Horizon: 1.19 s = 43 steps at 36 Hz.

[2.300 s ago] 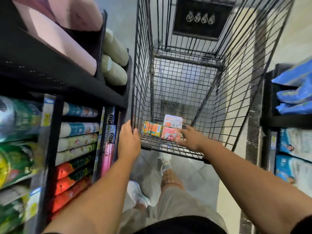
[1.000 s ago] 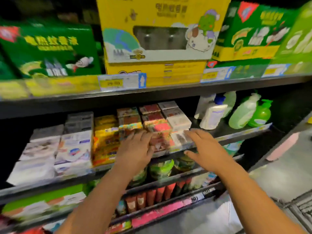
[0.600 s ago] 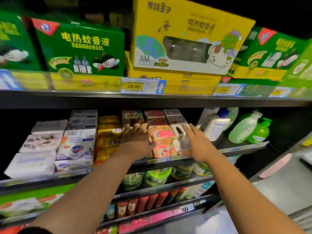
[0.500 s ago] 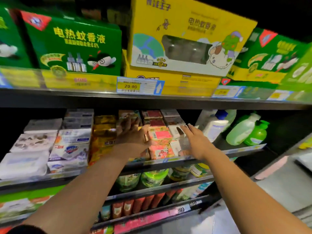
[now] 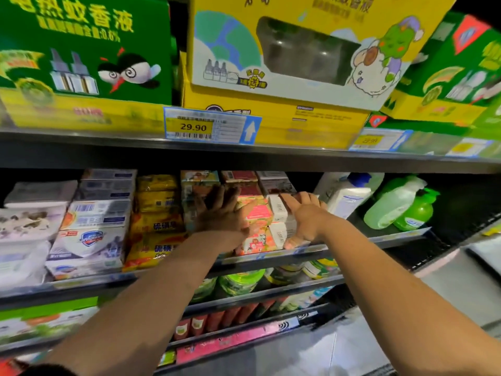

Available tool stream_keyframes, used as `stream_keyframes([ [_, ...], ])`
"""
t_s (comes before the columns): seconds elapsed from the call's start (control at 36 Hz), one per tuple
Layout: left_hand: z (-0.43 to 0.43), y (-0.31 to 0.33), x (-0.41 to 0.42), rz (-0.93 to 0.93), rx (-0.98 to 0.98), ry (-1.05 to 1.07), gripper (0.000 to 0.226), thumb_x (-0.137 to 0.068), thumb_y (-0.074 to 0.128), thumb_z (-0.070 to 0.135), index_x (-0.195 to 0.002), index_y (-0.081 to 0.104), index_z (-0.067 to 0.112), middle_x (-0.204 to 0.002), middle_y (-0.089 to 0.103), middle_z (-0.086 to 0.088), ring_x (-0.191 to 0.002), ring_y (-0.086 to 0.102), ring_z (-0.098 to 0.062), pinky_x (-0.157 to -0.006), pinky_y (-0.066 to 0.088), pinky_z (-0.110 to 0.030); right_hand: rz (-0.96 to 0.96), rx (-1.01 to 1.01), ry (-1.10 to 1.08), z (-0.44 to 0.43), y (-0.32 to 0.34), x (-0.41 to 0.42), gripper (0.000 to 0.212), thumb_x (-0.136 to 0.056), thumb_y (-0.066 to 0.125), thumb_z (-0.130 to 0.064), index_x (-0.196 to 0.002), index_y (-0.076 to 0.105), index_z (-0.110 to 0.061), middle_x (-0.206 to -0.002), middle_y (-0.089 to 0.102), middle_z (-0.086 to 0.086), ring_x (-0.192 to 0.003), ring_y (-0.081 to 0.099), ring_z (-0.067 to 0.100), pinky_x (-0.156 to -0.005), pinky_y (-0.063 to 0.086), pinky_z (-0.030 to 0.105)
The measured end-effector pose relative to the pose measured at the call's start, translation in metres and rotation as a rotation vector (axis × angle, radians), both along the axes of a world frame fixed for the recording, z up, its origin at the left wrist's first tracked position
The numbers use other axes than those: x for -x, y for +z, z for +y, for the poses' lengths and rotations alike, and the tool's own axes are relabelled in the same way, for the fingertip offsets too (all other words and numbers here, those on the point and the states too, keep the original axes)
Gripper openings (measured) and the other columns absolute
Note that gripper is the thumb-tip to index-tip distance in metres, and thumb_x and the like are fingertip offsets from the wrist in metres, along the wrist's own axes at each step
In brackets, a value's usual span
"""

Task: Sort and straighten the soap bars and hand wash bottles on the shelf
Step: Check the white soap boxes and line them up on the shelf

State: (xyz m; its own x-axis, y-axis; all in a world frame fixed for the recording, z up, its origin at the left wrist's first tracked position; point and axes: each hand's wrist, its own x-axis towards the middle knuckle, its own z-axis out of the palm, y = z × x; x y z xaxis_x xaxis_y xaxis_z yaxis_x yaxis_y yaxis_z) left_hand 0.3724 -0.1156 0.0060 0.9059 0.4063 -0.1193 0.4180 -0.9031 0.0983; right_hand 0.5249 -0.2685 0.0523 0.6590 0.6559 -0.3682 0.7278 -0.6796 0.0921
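Reaching into the middle shelf (image 5: pixel 379 238), head view. Left hand (image 5: pixel 222 214): fingers straight, flat against the left face of the pink soap boxes (image 5: pixel 257 213). Right hand (image 5: pixel 305 222): fingers curled over the top of the white soap boxes (image 5: pixel 279 210), thumb at their lower edge. Hands apart, both stacks between them. Hand wash bottles (image 5: pixel 349 198) sit further right on the same shelf, the green ones leaning.

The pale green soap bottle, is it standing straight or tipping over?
Tipped: the pale green bottle leans rightward, its top toward the bright green bottle, which stands straighter.
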Motion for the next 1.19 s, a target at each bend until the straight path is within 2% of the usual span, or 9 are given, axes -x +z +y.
stream_keyframes([
  [0.19,0.002,0.004,0.004,0.023,0.021,-0.017,0.055,-0.104,0.021,0.053,-0.156,0.007,0.041,-0.165,-0.020,0.009,-0.150,-0.025,-0.030,-0.104,-0.013,-0.078,0.061,-0.207,-0.059,-0.018,-0.005,-0.007,0.117,-0.064,0.089,-0.051,-0.157,0.019,-0.034,-0.137,0.029,0.009,-0.135,0.031,0.035,-0.112,0.031,0.045],
  [0.31,0.003,0.005,0.002,0.017,0.048,-0.017,0.053,-0.105,0.021,0.054,-0.155,0.005,0.045,-0.166,-0.017,0.009,-0.151,-0.021,-0.030,-0.107,-0.010,-0.076,0.004,-0.299,-0.107,-0.027,-0.012,-0.005,0.090,-0.078,0.077,-0.051,-0.152,0.027,-0.044,-0.147,0.035,0.007,-0.137,0.034,0.033,-0.107,0.027,0.046],
  [0.53,0.009,0.011,0.005,-0.087,0.256,0.011,0.057,-0.105,0.037,0.021,-0.155,0.020,0.042,-0.167,-0.006,0.006,-0.153,-0.014,-0.024,-0.124,0.000,-0.049,0.080,-0.655,-0.205,-0.042,-0.021,0.009,0.074,-0.071,0.088,-0.036,-0.135,0.054,-0.023,-0.124,0.056,0.003,-0.111,0.060,0.025,-0.098,0.048,0.045],
  [0.69,0.010,0.018,0.012,-0.113,0.290,-0.002,0.052,-0.104,0.044,0.039,-0.153,0.027,0.041,-0.167,-0.002,0.009,-0.153,-0.011,-0.020,-0.124,0.004,-0.040,0.035,-0.962,-0.220,-0.053,-0.026,0.039,0.063,-0.077,0.085,-0.029,-0.132,0.057,-0.016,-0.119,0.050,-0.002,-0.110,0.055,0.016,-0.095,0.049,0.034],
  [0.78,0.014,0.024,0.016,-0.167,0.433,-0.003,0.056,-0.099,0.055,0.046,-0.151,0.037,0.034,-0.166,0.006,0.010,-0.153,0.007,-0.016,-0.116,0.017,-0.026,0.078,-1.072,-0.243,-0.056,-0.028,0.058,0.056,-0.078,0.086,-0.029,-0.127,0.060,-0.019,-0.117,0.054,-0.001,-0.109,0.055,0.015,-0.089,0.050,0.027],
  [0.86,0.018,0.029,0.025,-0.259,0.571,0.026,0.058,-0.094,0.066,0.041,-0.147,0.043,0.034,-0.166,0.009,0.011,-0.151,0.018,-0.014,-0.108,0.023,-0.019,0.210,-1.180,-0.330,-0.061,-0.026,0.080,0.049,-0.078,0.086,-0.027,-0.120,0.061,-0.023,-0.118,0.060,-0.002,-0.102,0.060,0.010,-0.078,0.047,0.010],
  [0.97,0.011,0.034,0.066,-0.239,0.474,-0.146,0.078,-0.086,0.076,0.035,-0.151,0.033,0.044,-0.164,0.006,0.019,-0.148,0.014,-0.006,-0.117,0.025,-0.027,0.548,-1.339,-0.450,-0.066,-0.020,0.113,0.041,-0.077,0.087,-0.022,-0.112,0.067,-0.026,-0.113,0.071,-0.002,-0.103,0.067,0.017,-0.084,0.056,0.030],
  [1.11,-0.019,0.036,0.113,-0.394,0.624,-0.265,0.075,-0.083,0.079,0.038,-0.143,0.038,0.054,-0.153,0.028,0.031,-0.139,0.024,0.010,-0.112,0.023,-0.014,0.791,-1.402,-0.527,-0.059,-0.006,0.154,0.025,-0.083,0.080,-0.018,-0.106,0.072,-0.021,-0.102,0.069,0.008,-0.094,0.067,0.018,-0.081,0.054,0.032],
  [1.19,-0.032,0.038,0.130,-0.619,0.760,-0.132,0.054,-0.080,0.081,0.031,-0.117,0.052,0.057,-0.122,0.057,0.034,-0.115,0.052,0.010,-0.089,0.042,-0.006,0.972,-1.439,-0.568,-0.050,0.002,0.175,0.017,-0.085,0.076,-0.019,-0.101,0.073,-0.012,-0.094,0.072,0.009,-0.087,0.068,0.022,-0.071,0.052,0.030],
])
